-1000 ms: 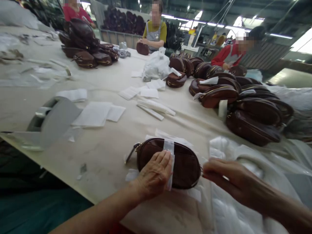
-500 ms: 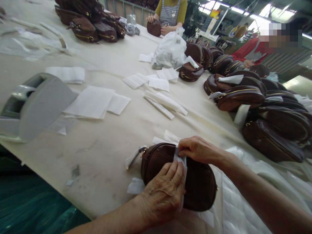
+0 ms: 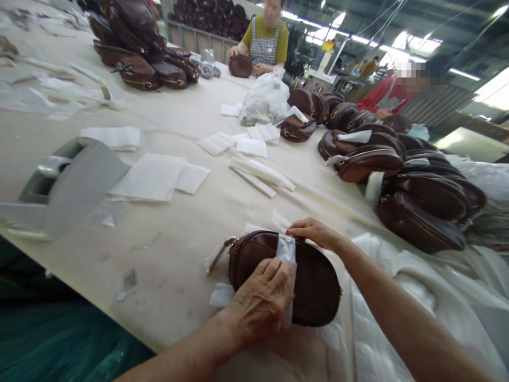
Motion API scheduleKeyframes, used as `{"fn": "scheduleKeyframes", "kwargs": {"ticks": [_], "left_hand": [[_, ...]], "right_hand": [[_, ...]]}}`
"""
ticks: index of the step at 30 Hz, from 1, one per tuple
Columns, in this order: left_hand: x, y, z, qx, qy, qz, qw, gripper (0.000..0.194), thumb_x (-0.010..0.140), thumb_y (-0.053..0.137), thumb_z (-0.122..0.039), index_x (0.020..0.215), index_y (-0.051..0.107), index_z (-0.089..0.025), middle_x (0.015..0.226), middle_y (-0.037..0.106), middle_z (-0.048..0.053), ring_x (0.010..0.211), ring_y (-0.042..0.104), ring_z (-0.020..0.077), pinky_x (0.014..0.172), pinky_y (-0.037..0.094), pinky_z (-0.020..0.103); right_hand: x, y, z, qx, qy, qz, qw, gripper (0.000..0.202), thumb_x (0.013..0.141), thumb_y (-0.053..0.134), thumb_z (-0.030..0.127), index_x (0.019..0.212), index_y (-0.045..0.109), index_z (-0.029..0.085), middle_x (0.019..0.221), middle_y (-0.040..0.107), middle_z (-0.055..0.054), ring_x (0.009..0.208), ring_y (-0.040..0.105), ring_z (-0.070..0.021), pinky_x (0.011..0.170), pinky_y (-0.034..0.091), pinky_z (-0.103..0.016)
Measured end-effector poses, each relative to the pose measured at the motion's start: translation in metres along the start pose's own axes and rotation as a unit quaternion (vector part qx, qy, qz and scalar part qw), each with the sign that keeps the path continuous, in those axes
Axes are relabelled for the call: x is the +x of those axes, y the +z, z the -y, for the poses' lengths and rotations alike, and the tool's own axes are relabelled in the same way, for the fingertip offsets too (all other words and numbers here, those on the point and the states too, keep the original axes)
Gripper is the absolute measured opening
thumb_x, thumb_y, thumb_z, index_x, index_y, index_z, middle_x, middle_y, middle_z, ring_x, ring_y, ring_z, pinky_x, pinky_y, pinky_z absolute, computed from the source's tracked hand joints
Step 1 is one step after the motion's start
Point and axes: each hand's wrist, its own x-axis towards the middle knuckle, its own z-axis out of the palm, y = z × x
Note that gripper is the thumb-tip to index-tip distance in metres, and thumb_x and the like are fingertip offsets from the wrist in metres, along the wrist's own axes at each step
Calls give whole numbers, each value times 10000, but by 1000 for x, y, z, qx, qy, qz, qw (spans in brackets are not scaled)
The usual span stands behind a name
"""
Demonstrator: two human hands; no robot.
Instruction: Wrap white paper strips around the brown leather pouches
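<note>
The bag [image 3: 318, 286] lies flat on the table in front of the person, its length running across the view. The right hand [image 3: 314, 232], at the bag's right end a second ago, is now at its far edge; its fingertips are drawn narrowly together beside the strip [image 3: 286, 246], but whether they pinch it cannot be told. The left hand [image 3: 264, 297] keeps its place, palm down on the bag, fingers close together over the strip; whether it also grips is hidden. Half a second ago the right hand covered the strip's far end; more of that end now shows, lying across the bag's upper face. The change suggests that the work has passed to the far edge, with the left hand as anchor.

The table [image 3: 170, 228] ends in a diagonal edge at lower left, well apart from the bag; the surface between offers the widest room for moving. The pile of bags [image 3: 421, 212] bounds the far right, and the plastic film [image 3: 374, 302] crowds the bag's right end, beneath the right forearm. The dispenser [image 3: 87, 180] stands near the table edge, well apart from both hands. The paper sheets [image 3: 149, 178] lie just beside it.
</note>
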Motion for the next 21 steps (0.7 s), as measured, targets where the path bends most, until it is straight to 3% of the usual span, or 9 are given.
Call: {"fn": "scheduleKeyframes", "kwargs": {"ticks": [2,4,7,10,12,15,17,21], "left_hand": [[-1,1,0,1,4,-24,1000,355,917,388,-205,1205,490,-24,1134,555,162,1087,495,261,958,424,399],[-2,2,-1,-3,7,-58,998,279,911,404,-188,1111,537,-46,1070,570,149,1041,509,253,928,449,396],[-5,2,-2,-21,-3,-116,993,158,906,417,-160,931,556,-90,956,575,124,953,523,225,873,480,376],[-5,1,-2,-40,-2,-135,990,145,919,398,-162,902,533,-111,916,561,100,906,516,208,833,490,354],[-5,0,-3,-37,7,-123,992,148,927,390,-178,896,524,-123,903,550,89,888,509,206,805,494,350],[-5,-1,-3,-10,11,-104,994,145,927,404,-197,865,517,-130,879,535,84,878,499,214,782,495,360],[-4,-1,-3,9,10,-96,995,153,928,405,-206,854,514,-129,880,531,87,885,496,219,786,495,368],[-4,-1,-2,23,13,-84,996,155,927,405,-207,845,513,-134,873,532,81,870,500,215,773,498,360]], "right_hand": [[-18,7,9,-44,-49,-94,993,298,797,569,431,847,685,161,845,640,-66,835,585,-193,783,451,-314],[-43,22,19,-128,-149,-155,968,237,864,514,326,976,675,194,1000,643,-78,968,567,-202,892,417,-343],[-83,55,29,-253,-289,-167,908,289,894,436,194,1101,636,164,1130,633,-124,1094,534,-234,968,388,-411],[-107,73,31,-248,-321,-149,902,296,874,438,149,1096,633,161,1180,622,-122,1163,509,-230,1031,347,-433],[-110,70,28,-214,-303,-145,917,238,876,465,175,1009,662,193,1099,663,-81,1104,554,-194,1022,363,-389],[-97,50,24,-222,-153,-173,947,268,891,487,244,1113,621,173,1149,638,-95,1111,549,-190,999,377,-353],[-82,38,22,-246,-67,-156,954,329,911,470,303,1185,578,155,1197,612,-117,1116,549,-209,971,392,-354],[-57,26,23,-265,-55,-87,959,328,933,433,382,1042,653,164,1068,675,-104,979,625,-216,840,449,-314]]}}
